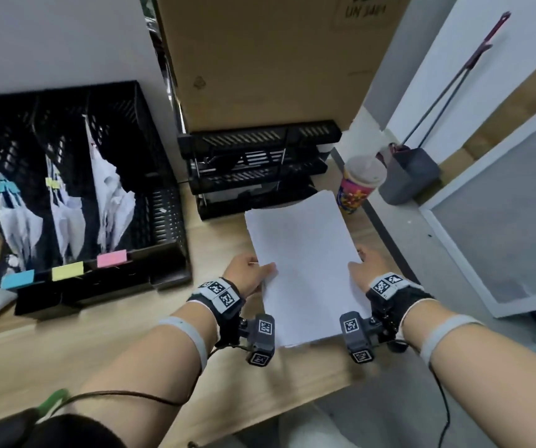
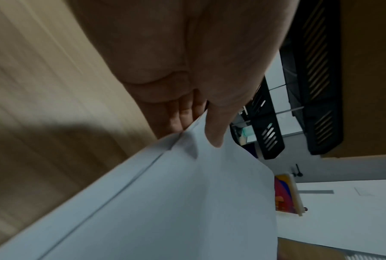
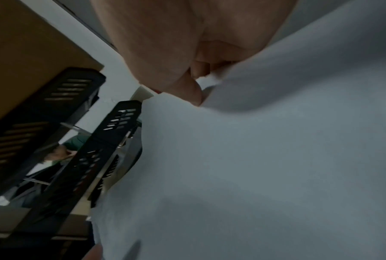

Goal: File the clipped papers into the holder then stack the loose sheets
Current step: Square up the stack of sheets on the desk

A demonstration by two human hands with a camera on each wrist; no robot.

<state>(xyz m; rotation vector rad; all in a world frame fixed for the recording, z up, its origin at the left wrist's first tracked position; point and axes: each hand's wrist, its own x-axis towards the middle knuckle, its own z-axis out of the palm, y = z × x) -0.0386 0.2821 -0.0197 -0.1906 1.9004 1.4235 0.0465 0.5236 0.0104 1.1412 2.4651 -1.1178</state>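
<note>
head: left hand [image 1: 249, 272] and right hand [image 1: 364, 270] grip sheets [image 1: 305, 263] by both side edges over desk [image 1: 105, 344]; clipped papers [image 1: 111, 202] in holder [image 1: 163, 221].
left wrist: thumb on top of sheets, fingers [image 2: 181, 119] under.
right wrist: thumb pinches sheets' edge.

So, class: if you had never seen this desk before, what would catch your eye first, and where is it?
First, the stack of white sheets in the middle of the wooden desk, gripped at its sides by the left hand and right hand. Next, the black file holder at the left, with blue, yellow and pink labels on its front and papers in its slots.
</note>
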